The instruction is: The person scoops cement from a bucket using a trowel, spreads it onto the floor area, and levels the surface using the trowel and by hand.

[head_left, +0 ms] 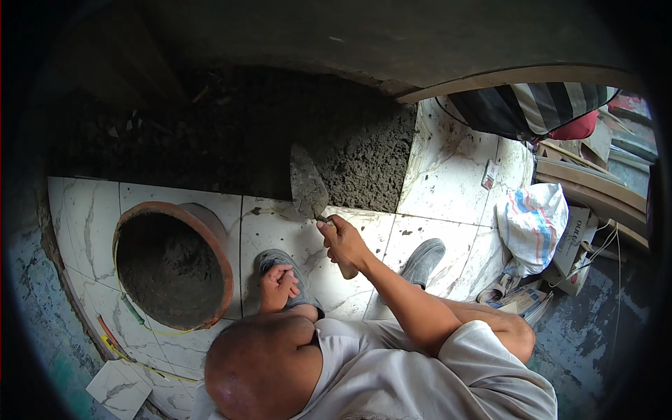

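Marble tiles [448, 175]; right hand [341, 241] grips trowel [308, 187] (over mortar [350, 154]).

Home tiling site: wet mortar bed [350, 154], laid floor tiles [448, 175], mortar basin [171, 269].

The right hand [341, 241] is clenched in a fist at the end of an outstretched forearm, while the left hand [279, 285] rests loosely curled, fingers bent inward, by the knee.

White marbled tile floor [448, 175]; a mortar bed [280, 140] fills its untiled far side; an orange mortar pan [173, 264] near the left edge; a sack [533, 222] at right.
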`<action>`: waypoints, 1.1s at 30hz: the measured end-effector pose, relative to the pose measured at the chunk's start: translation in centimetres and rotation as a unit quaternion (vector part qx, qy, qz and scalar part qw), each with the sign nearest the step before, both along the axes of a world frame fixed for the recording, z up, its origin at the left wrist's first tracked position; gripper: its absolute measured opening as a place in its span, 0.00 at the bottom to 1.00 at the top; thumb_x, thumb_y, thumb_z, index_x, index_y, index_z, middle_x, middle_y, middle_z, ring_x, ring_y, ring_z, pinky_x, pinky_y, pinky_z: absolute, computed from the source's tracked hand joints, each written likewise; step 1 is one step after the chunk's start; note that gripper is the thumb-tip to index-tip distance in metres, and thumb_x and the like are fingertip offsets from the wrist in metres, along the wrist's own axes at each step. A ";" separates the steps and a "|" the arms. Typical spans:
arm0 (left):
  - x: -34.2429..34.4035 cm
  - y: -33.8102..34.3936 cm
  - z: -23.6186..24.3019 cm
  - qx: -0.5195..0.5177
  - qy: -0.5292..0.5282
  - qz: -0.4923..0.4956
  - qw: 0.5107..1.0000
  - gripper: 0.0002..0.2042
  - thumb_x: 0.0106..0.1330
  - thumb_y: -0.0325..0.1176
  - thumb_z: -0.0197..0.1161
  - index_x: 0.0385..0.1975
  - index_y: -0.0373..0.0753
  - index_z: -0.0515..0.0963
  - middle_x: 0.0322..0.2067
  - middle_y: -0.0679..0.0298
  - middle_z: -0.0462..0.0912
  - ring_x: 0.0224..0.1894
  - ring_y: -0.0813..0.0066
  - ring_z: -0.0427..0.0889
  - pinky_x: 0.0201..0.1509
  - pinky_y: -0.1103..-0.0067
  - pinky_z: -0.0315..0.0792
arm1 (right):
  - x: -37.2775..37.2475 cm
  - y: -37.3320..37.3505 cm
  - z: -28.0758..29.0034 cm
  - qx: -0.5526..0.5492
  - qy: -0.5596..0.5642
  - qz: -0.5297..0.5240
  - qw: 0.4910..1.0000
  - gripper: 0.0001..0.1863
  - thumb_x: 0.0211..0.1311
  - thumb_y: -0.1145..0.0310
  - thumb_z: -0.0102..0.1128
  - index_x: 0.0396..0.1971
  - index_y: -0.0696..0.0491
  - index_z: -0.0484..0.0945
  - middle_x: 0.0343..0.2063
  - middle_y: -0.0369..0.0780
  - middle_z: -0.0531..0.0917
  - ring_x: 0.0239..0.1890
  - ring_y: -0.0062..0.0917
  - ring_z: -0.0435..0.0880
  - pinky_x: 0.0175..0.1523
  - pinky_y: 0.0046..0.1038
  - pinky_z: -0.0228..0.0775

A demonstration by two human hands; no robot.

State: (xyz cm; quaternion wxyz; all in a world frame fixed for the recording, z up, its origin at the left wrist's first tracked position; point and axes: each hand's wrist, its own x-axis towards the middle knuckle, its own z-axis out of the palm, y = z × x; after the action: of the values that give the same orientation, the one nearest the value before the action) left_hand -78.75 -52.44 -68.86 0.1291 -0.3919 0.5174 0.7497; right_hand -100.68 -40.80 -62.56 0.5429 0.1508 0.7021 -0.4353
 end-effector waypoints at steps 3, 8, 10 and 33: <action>-0.1 0.1 -0.1 -0.002 -0.003 0.006 1.000 0.09 0.68 0.27 0.54 0.44 0.30 0.73 0.24 0.56 0.81 0.18 0.78 0.79 0.18 0.84 0.70 | 1.7 1.8 -0.7 -0.006 0.033 -0.185 0.982 0.14 0.70 0.54 0.50 0.37 0.50 0.66 0.19 0.36 0.71 0.15 0.20 0.71 0.20 0.25 0.67; -0.5 0.1 0.0 -0.002 0.002 0.001 1.000 0.09 0.68 0.26 0.54 0.44 0.30 0.73 0.24 0.56 0.80 0.17 0.77 0.78 0.17 0.84 0.70 | 2.7 4.3 -2.8 -0.008 0.018 -0.356 0.934 0.15 0.70 0.52 0.48 0.36 0.49 0.64 0.20 0.36 0.70 0.15 0.21 0.70 0.19 0.27 0.68; -0.5 0.1 0.0 0.000 -0.012 -0.001 1.000 0.09 0.68 0.27 0.55 0.44 0.30 0.73 0.24 0.56 0.80 0.17 0.77 0.78 0.17 0.84 0.70 | 2.9 2.8 -2.8 -0.036 -0.003 -0.319 0.947 0.16 0.69 0.51 0.49 0.38 0.49 0.66 0.20 0.36 0.71 0.15 0.21 0.70 0.19 0.27 0.68; -0.3 -0.1 0.3 0.006 -0.029 0.008 1.000 0.09 0.68 0.28 0.55 0.44 0.31 0.73 0.25 0.58 0.80 0.17 0.77 0.78 0.18 0.84 0.70 | 0.1 4.0 -1.7 -0.041 -0.064 -0.315 0.946 0.17 0.69 0.51 0.49 0.37 0.50 0.66 0.18 0.35 0.70 0.14 0.19 0.70 0.19 0.25 0.68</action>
State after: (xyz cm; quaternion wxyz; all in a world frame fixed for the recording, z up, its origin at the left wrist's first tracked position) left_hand -79.08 -52.52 -68.58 0.1408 -0.4168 0.5059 0.7420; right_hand -100.58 -36.83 -64.27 0.4277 0.3692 0.5644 -0.6019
